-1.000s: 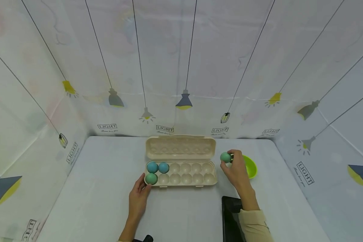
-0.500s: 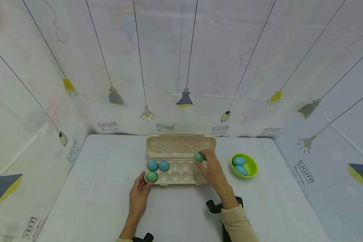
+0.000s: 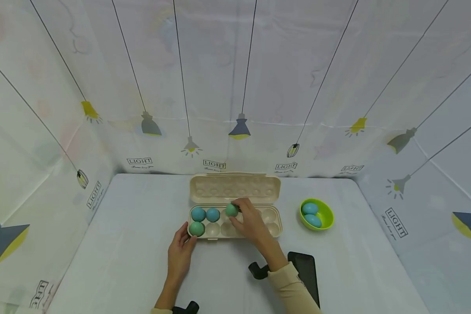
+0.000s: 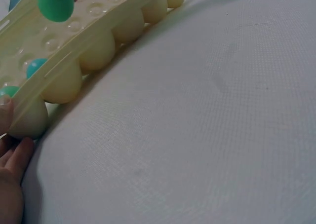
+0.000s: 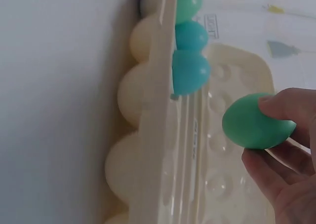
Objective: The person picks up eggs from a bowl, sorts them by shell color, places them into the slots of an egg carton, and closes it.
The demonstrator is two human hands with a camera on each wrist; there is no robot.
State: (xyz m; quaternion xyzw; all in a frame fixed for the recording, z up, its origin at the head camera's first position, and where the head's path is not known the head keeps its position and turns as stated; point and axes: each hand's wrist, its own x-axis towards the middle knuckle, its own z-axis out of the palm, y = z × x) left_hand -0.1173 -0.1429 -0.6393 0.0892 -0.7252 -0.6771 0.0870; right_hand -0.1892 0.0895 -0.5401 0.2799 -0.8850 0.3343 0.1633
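Since the earlier frame we are carrying the egg [image 3: 231, 210] leftward over the carton [image 3: 275, 216]; right hand [image 3: 252, 223] is pinching it, left hand [image 3: 179, 258] is resting slack-fingered against the carton, so loose fingertips risk dropping it.

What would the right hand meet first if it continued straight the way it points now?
Probably the nearer blue egg in the carton's far row: the right hand, holding a green egg, points that way. Height is unclear.

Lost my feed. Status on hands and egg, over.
Right hand pinches green egg above carton, back row. Left hand steadies carton's left end. Three eggs seated, two in bowl. Nothing in the way.
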